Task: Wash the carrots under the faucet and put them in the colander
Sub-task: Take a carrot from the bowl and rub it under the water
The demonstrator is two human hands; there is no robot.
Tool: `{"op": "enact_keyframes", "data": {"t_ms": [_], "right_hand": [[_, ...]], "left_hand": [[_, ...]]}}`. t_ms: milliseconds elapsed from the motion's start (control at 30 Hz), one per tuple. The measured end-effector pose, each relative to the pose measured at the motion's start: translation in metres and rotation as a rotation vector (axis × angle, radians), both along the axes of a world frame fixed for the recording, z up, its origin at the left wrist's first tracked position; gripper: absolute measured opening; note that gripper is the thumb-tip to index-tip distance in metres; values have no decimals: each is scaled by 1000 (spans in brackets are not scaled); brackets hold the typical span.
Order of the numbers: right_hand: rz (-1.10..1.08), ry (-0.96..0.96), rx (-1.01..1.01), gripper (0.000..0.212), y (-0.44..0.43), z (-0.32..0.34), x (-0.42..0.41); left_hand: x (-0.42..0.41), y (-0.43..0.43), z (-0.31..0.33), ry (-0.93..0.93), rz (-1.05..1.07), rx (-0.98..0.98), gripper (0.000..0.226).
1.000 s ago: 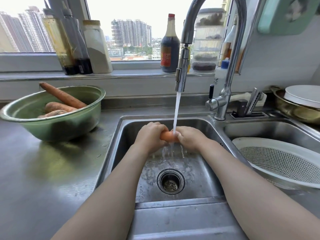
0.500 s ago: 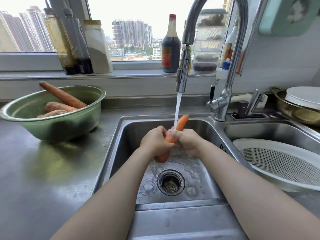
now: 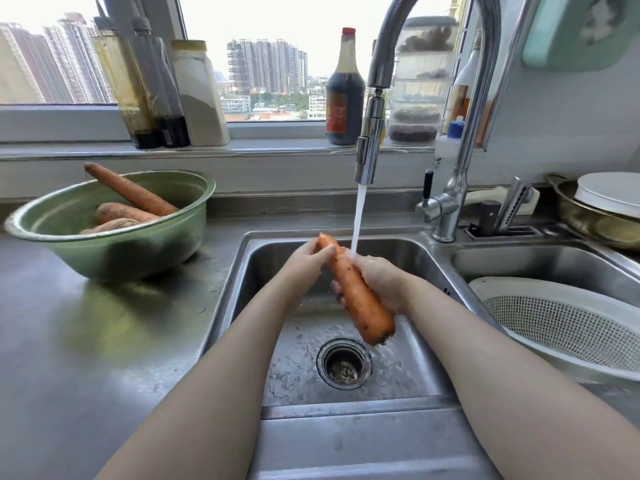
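I hold an orange carrot over the left sink basin, under the stream from the faucet. My left hand pinches its narrow top end. My right hand grips its middle from the right, and the thick end points down toward the drain. Water lands where carrot and right hand meet. Three unwashed carrots lie in a green bowl on the counter at left. A white colander sits in the right basin with nothing in it.
Bottles and a jar line the window sill behind the sink. A knife holder stands behind the faucet base. A metal pot with a white plate is at far right. Steel counter spreads in front of the bowl.
The carrot turned from lying across between my hands to a steep tilt. Its thick end now hangs free toward the drain, and my left hand slid up to the narrow tip.
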State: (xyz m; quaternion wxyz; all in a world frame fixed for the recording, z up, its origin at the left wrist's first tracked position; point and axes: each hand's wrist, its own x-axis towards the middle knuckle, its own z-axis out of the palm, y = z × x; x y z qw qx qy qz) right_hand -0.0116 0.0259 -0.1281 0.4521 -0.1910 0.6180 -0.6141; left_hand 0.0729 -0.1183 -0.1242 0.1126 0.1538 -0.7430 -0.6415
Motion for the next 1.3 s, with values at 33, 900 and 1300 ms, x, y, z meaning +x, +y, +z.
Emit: {"op": "enact_keyframes", "data": {"t_ms": [33,900,1300], "right_hand": [[21,-21,-11,47,0,0,-1],[-83,223,134,68,4,-1,-7],[-115,204,114,46,1,-3,0]], "left_hand": [[1,0,2,21,-11,50,17],[-13,12,-9,47,143,178,32],[-14,12,-11,42,185,151,30]]}}
